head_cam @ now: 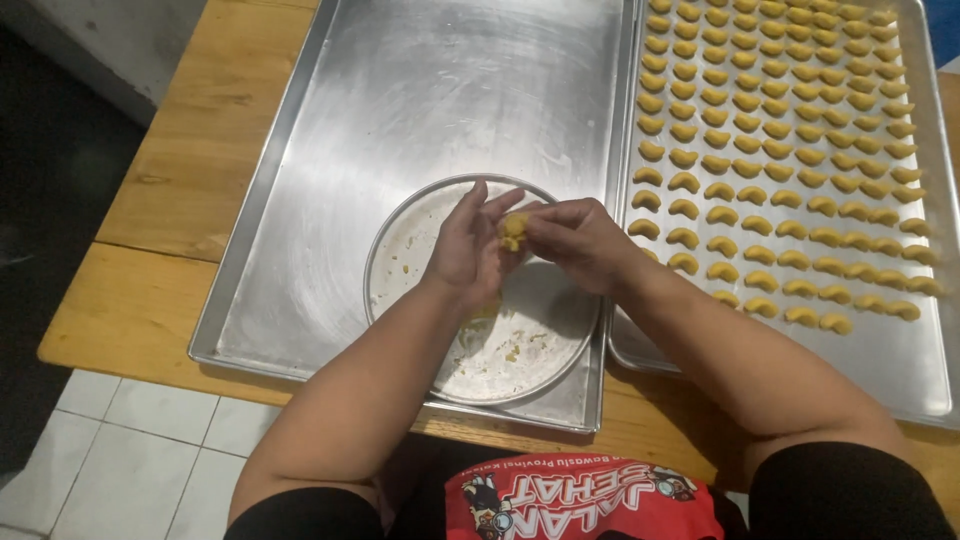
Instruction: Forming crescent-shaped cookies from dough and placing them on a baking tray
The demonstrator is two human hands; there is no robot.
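My left hand (468, 245) and my right hand (575, 240) meet above a round metal plate (400, 250) and pinch a small lump of yellow dough (513, 230) between their fingertips. The plate carries crumbs and dough smears and lies inside a large bare metal baking tray (400, 100). To the right, a second metal tray (900, 360) holds several rows of small crescent-shaped yellow dough pieces (770, 150); the nearest ones lie just beside my right wrist.
Both trays rest on a wooden table (160, 200) whose front edge runs near my body. White floor tiles (130, 450) show below at the left. The bottom right part of the crescent tray is bare metal.
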